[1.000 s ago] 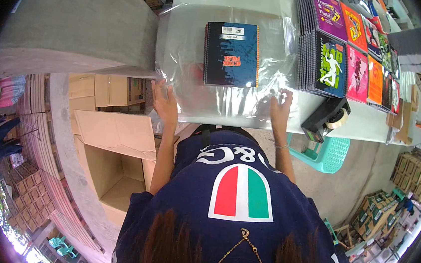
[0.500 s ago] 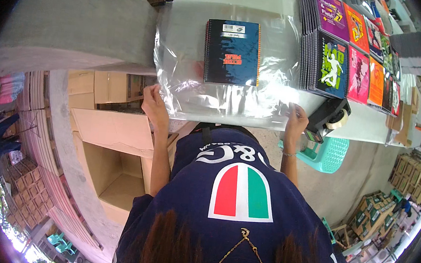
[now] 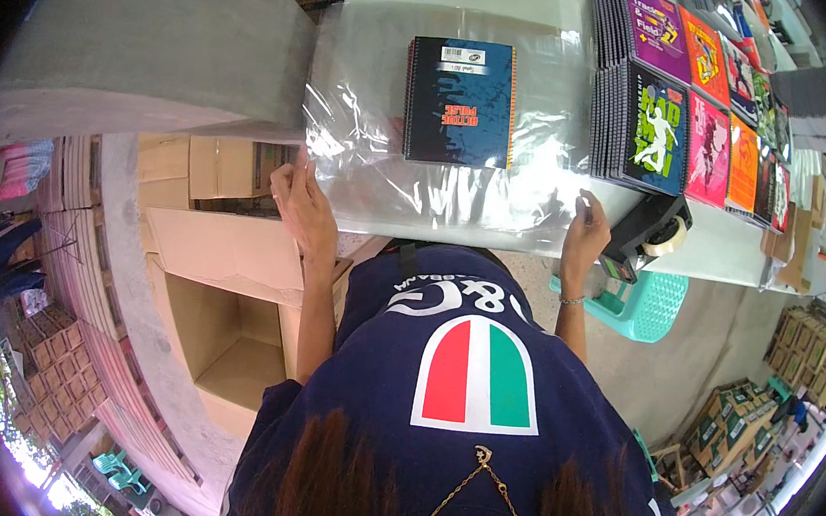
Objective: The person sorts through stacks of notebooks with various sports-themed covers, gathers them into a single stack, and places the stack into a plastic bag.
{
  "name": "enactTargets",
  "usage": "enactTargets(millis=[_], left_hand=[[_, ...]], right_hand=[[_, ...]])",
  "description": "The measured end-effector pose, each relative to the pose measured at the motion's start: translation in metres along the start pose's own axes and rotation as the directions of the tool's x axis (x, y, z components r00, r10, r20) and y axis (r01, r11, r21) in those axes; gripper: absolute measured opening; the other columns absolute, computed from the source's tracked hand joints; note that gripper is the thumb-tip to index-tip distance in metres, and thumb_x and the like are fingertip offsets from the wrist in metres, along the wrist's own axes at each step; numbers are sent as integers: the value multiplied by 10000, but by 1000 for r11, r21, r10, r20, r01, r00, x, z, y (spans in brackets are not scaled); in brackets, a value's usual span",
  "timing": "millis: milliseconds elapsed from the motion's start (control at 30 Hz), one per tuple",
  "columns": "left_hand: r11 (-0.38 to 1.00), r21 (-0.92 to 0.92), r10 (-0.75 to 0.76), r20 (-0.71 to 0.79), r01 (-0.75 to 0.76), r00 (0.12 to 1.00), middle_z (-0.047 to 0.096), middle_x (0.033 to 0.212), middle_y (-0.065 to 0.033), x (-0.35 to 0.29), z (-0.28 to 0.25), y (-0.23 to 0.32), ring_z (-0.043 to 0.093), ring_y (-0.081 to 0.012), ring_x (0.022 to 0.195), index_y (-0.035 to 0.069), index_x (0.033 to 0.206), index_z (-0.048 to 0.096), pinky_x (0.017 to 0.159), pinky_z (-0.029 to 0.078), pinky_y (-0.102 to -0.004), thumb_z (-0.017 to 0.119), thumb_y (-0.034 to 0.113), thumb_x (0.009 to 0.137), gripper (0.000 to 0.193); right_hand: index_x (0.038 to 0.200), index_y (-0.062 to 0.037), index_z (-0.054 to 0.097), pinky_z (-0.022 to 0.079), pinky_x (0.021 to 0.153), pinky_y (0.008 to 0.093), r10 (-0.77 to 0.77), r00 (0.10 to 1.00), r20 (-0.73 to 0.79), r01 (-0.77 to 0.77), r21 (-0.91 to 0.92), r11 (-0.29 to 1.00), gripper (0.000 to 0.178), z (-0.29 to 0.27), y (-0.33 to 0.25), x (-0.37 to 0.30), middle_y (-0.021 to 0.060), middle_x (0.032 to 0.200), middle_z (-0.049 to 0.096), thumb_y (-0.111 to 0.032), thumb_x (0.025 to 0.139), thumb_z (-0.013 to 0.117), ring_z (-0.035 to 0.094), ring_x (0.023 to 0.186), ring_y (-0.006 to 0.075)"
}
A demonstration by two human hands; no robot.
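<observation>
A dark blue spiral notebook lies on a clear plastic sheet spread over the white table. My left hand pinches the sheet's near left edge at the table's front. At the near right edge, my right hand pinches the sheet too. Both hands sit wide apart, on either side of the notebook and nearer to me than it.
Rows of colourful spiral notebooks overlap at the right of the table. A black tape dispenser stands by my right hand. An open cardboard box sits below on the left, a teal plastic stool on the right.
Both hands have moved outward and toward me along the sheet's near edge, spreading it wider. The notebook has stayed in place.
</observation>
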State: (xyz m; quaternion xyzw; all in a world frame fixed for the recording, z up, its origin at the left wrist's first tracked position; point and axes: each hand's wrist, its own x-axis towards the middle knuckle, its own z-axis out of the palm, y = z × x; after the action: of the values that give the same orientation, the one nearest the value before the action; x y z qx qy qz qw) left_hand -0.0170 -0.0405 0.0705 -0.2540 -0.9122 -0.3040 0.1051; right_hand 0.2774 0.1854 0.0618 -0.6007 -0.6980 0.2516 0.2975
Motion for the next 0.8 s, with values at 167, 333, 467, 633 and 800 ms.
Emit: enactTargets(millis=[167, 333, 467, 633, 800], left_hand=[[987, 108, 125, -27, -121, 992, 501, 954, -98, -3, -9, 6, 491, -214, 897, 143, 1229, 635, 757, 401, -350, 571, 119, 919, 317], [968, -251, 0, 62, 16, 998, 482, 729, -54, -1, -14, 13, 462, -191, 640, 84, 1186, 650, 598, 397, -313, 574, 78, 907, 289], [546, -557, -404, 480, 626, 779, 551, 677, -57, -1, -10, 8, 530, -155, 599, 28, 1113, 659, 568, 439, -286, 544, 193, 941, 264], [441, -478, -335, 697, 759, 634, 627, 875, -130, -16, 12, -11, 656, -234, 871, 5, 945, 597, 736, 519, -315, 498, 304, 970, 316], [-686, -314, 1, 901, 656, 433, 590, 1006, -199, -10, 17, -37, 538, -334, 1167, 9, 785, 501, 1011, 447, -487, 414, 176, 989, 277]], right_hand=[[895, 10, 620, 421, 571, 324, -114, 993, -32, 115, 20, 993, 94, -1, 4, 1, 114, 733, 574, -79, 867, 614, 516, 600, 159], [964, 13, 537, 465, 600, 281, 128, 964, 232, -233, 510, 828, 151, -3, 15, 7, 94, 820, 620, -115, 910, 595, 574, 673, 136], [1135, 0, 412, 536, 680, 310, 300, 847, 438, -526, 612, 590, 289, 9, 8, 0, 134, 946, 618, -110, 926, 577, 632, 776, 194], [1226, 22, 340, 568, 786, 347, 304, 786, 538, -617, 657, 433, 419, 18, 16, -6, 199, 1072, 565, -35, 894, 591, 634, 905, 276], [1229, 101, 320, 555, 910, 343, 321, 657, 682, -678, 721, -142, 416, 26, 55, 9, 230, 1079, 536, -13, 903, 552, 587, 1022, 331]])
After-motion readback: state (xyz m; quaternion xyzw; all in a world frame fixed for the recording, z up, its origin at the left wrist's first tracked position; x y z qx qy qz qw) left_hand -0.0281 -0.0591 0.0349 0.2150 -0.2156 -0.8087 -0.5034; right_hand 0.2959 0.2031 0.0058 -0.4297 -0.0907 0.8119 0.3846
